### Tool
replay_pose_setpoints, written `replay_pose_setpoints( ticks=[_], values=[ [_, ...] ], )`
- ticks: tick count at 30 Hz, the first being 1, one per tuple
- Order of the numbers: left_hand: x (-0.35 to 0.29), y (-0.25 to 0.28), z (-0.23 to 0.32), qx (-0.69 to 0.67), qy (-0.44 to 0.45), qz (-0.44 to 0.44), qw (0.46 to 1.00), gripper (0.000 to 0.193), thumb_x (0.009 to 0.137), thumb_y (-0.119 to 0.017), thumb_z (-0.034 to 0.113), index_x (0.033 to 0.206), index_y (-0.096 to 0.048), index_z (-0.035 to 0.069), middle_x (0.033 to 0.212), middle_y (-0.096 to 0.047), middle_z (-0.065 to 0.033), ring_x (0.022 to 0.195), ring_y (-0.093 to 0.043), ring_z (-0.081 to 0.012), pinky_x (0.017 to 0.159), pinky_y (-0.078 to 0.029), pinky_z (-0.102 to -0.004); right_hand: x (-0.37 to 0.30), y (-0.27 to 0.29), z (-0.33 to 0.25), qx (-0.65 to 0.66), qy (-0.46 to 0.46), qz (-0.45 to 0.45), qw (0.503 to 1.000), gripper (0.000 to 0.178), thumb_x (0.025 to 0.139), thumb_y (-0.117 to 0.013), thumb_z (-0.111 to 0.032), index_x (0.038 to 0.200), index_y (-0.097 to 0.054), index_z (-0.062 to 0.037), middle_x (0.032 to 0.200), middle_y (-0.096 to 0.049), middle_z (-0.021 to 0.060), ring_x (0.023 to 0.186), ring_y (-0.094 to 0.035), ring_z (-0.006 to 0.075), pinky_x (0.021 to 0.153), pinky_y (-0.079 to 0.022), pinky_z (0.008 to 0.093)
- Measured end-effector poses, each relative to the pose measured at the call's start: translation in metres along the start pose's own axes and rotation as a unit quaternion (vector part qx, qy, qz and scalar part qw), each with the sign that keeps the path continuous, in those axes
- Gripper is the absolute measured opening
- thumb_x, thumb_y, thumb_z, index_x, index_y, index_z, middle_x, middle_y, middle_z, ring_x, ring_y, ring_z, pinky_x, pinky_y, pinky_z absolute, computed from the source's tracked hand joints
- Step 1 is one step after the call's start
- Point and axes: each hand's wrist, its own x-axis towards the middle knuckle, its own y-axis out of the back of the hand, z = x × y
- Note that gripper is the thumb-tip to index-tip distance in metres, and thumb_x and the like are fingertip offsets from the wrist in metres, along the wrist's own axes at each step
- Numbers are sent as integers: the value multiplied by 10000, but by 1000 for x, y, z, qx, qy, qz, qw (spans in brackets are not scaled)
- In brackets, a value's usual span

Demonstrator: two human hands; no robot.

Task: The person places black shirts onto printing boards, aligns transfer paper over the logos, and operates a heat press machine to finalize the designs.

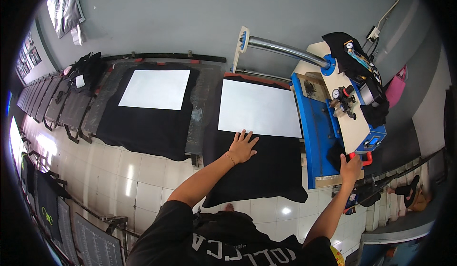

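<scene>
My left hand (243, 147) lies flat with its fingers spread on a black garment (257, 173). Its fingertips reach the lower edge of a white sheet (259, 108) that rests on the cloth. To the right is a blue and cream heat press (316, 123), beside the garment. My right hand (351, 168) is closed around the red handle (367, 159) at the press's near end; its fingers are partly hidden. Further left, a second black garment (143, 128) is spread on a board, with another white sheet (154, 89) on it.
A row of grey boards (76, 109) runs away to the left, with a dark heap of cloth (90, 68) on it. A metal rail (285, 49) spans behind the press. Black cloth (343, 47) drapes over the press's top. A pressure gauge (337, 93) sits on the press.
</scene>
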Motion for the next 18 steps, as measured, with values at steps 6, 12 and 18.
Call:
replay_pose_setpoints(
  ticks=[6,12,18],
  values=[
    [-22,-17,43,14,-29,75,997,631,969,-484,479,1506,-343,180,1570,-246,-185,1451,-181,-442,1155,-187,-588,-11,16,12,65,28,65,995,476,969,-560,-317,1311,-504,10,982,-665,220,919,-632,379,853,-464,470],
    [-17,-54,104,-15,-54,151,987,635,973,-484,466,1487,-361,114,1566,-244,-195,1442,-186,-456,1140,-200,-597,44,-18,89,347,-46,105,931,540,969,-453,-139,1493,-361,-49,855,-628,152,664,-583,204,647,-444,360],
    [-6,-79,167,-113,-17,130,985,648,944,-579,378,1482,-357,92,1570,-204,-226,1428,-195,-484,1127,-226,-596,66,-54,118,432,0,169,886,586,928,-374,-202,1481,-389,-9,570,-509,65,449,-450,138,476,-371,297]
  ],
)
